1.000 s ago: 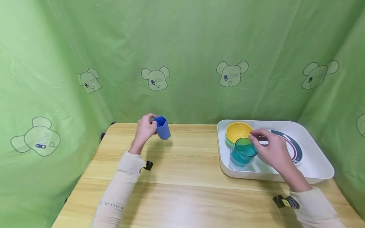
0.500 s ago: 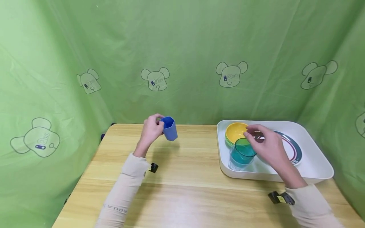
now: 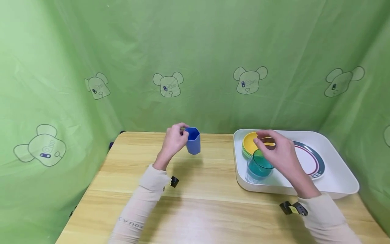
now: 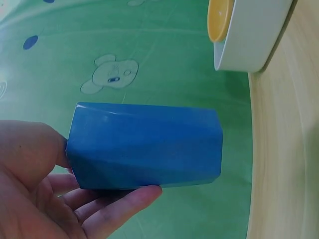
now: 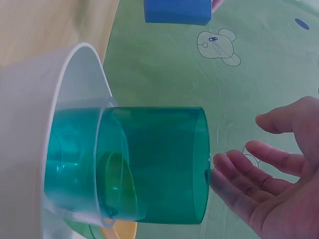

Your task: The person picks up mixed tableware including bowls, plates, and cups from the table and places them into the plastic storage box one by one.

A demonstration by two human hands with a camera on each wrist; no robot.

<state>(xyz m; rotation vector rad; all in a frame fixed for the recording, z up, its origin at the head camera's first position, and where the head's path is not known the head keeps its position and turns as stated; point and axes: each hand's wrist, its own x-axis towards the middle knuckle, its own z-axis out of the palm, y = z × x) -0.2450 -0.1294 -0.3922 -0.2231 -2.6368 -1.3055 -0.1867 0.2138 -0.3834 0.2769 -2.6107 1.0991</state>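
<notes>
My left hand [image 3: 174, 140] pinches the rim of a blue faceted cup [image 3: 194, 146], thumb at the mouth. The cup hangs above the wooden table, its mouth tipped slightly; in the left wrist view the blue cup [image 4: 144, 144] fills the middle, with fingers along its side. Over the white tray, my right hand [image 3: 281, 152] holds nothing, its fingers loosely bent. Just beneath it stands a teal see-through cup [image 3: 260, 166], nested in a clear cup [image 5: 103, 221]. The right wrist view shows the fingertips close to the teal cup's rim; whether they touch it I cannot tell.
The white tray [image 3: 338, 173] stands at the right of the wooden table [image 3: 201, 206]. Inside it are a yellow bowl [image 3: 249, 144] stacked on a green bowl [image 3: 245, 153], and a plate [image 3: 307, 161] with a dark teal rim. Green cloth [image 3: 201, 40] walls the back and sides.
My left hand has carried the blue cup rightward, nearer the tray. My right hand has shifted a little left, from beside the teal cup's rim to over it and the yellow bowl.
</notes>
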